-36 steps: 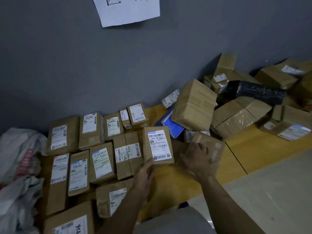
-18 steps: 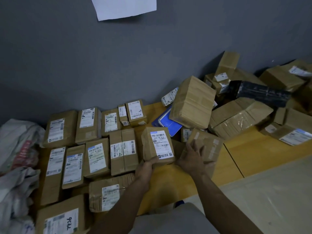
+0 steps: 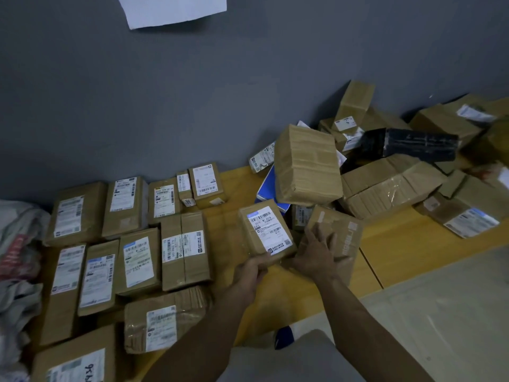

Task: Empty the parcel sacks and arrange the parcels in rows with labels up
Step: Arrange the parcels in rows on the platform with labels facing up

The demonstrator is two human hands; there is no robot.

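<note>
Left hand [image 3: 249, 274] grips the near edge of the small labelled parcel [image 3: 265, 230], label up, pretty much dead center over the yellow surface [image 3: 399, 244]. Right hand [image 3: 314, 255] lies flat, fingers spread, on a plain brown box [image 3: 340, 232] at its 3 o'clock. The sorted rows [image 3: 137, 260] sit label-up at 9 o'clock with the crumpled sacks [image 3: 19, 244] past them, and the messy heap [image 3: 308, 164] is piled by the wall [image 3: 192, 106] at 1 o'clock.

My left hand [image 3: 249, 274] now has the labelled parcel [image 3: 265, 232] tilted and farther right of the arranged parcels [image 3: 137, 260]; my right hand [image 3: 314, 255] is closer to it.
</note>
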